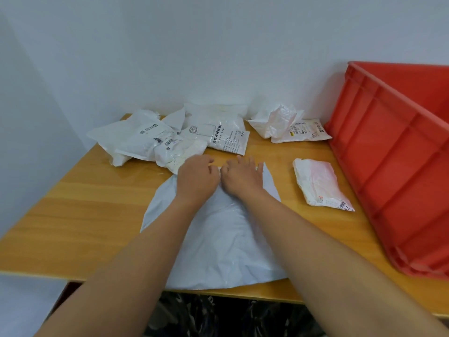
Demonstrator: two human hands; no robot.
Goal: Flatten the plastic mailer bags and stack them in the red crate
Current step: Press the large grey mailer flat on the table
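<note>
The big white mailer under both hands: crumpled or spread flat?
Spread flat: the big white mailer lies open on the table, only lightly wrinkled.

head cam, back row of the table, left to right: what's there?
Heap of white mailer bags → white bag with black printed text → crumpled white bag on a flat labelled bag → red crate.
</note>
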